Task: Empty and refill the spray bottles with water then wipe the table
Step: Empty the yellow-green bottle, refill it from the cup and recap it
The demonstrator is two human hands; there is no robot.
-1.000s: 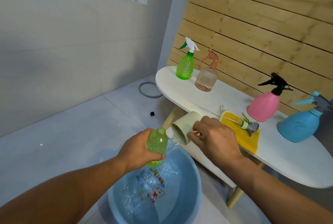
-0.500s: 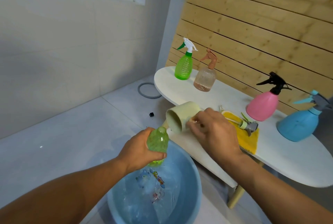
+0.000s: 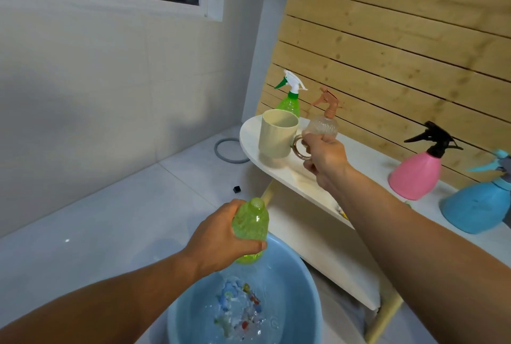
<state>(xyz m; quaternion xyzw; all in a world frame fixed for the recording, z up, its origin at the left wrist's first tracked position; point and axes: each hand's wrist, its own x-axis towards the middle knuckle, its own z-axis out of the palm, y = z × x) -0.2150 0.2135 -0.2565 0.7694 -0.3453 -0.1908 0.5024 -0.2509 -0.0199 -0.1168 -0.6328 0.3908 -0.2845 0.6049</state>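
My left hand (image 3: 221, 236) grips an uncapped green bottle (image 3: 251, 224) upright above the blue basin (image 3: 298, 283), which holds water. My right hand (image 3: 323, 158) holds the round handle of a cream cup (image 3: 278, 133), upright on the left end of the white table (image 3: 367, 166). Behind the cup stand a green spray bottle (image 3: 290, 100) and a clear one with an orange head (image 3: 325, 122). A pink spray bottle (image 3: 417, 175) and a blue one (image 3: 478, 205) stand further right. My right arm hides the yellow cloth.
The wooden slat wall (image 3: 401, 39) runs behind the table. A grey ring (image 3: 229, 150) and a small black cap (image 3: 236, 189) lie on the tiled floor. The table's lower shelf (image 3: 326, 258) and a wooden leg (image 3: 387, 313) are beside the basin.
My right hand has carried the cream cup from over the green bottle up to the table's left end and turned it upright. The green bottle stays over the basin.
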